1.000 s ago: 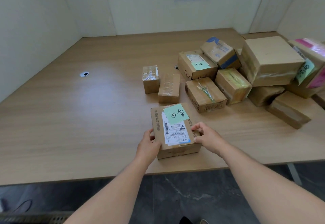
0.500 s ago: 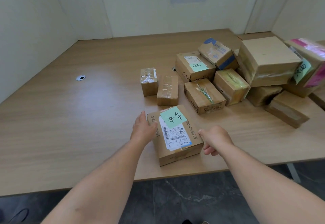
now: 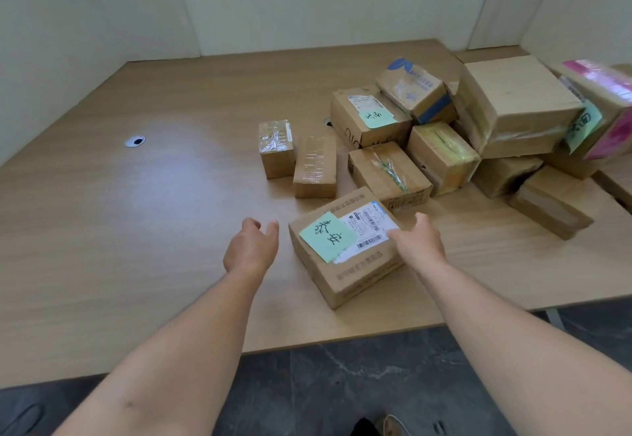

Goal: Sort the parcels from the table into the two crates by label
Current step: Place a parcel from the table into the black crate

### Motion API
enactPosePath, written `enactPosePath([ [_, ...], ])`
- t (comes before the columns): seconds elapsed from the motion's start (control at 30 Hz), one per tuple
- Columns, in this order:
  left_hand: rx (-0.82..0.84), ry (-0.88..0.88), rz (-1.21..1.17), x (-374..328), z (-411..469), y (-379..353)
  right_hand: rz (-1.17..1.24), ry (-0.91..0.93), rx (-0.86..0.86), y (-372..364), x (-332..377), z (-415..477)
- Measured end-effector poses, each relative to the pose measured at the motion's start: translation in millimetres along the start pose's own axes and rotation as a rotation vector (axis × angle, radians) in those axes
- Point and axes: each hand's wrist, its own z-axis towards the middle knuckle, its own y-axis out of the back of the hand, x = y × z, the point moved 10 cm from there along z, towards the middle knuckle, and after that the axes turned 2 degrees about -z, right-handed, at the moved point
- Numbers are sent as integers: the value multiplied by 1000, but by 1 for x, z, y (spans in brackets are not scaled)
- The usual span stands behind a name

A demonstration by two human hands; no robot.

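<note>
A cardboard parcel [image 3: 355, 273] lies near the table's front edge, turned at an angle. It carries a green note with handwriting and a white shipping label. My left hand [image 3: 251, 247] hovers just left of it, fingers loose, a small gap from the box. My right hand [image 3: 420, 244] touches the parcel's right edge with relaxed fingers and a raised thumb. Neither crate is in view.
Several more parcels are piled on the right of the wooden table [image 3: 136, 213]: one with a green note [image 3: 369, 117], a large plain box [image 3: 513, 100], and a pink-taped box [image 3: 612, 100]. Two small taped boxes [image 3: 276, 148] stand just behind the near parcel. Walls enclose the back and left.
Both hands have let go of the parcel. It has turned anticlockwise on the table, and my left hand has drawn off to its left.
</note>
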Motion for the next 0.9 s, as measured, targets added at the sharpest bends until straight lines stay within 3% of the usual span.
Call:
enactPosePath([
  [0.07, 107, -3, -145, -2, -3, -14, -82, -92, -80, 6, -9, 0],
  [0.17, 238, -95, -269, -20, -12, -33, -90, -190, -69, 1, -22, -4],
  [0.27, 321, -135, -258, -32, -17, -48, 59, -102, -9, -13, -17, -1],
  [0.4, 282, -85, -266, -25, -17, -47, 259, 87, 205, -28, 1, -6],
  [0.5, 374, -149, -319, -29, -34, -56, 163, 209, 347, -38, 6, -17],
  [0.67, 487, -269, -334, -21, -61, -69, 36, 263, 430, -45, 4, -30],
  [0.9, 463, -187, -482, 26, -62, -49, -87, 316, 597, -78, 18, -48],
])
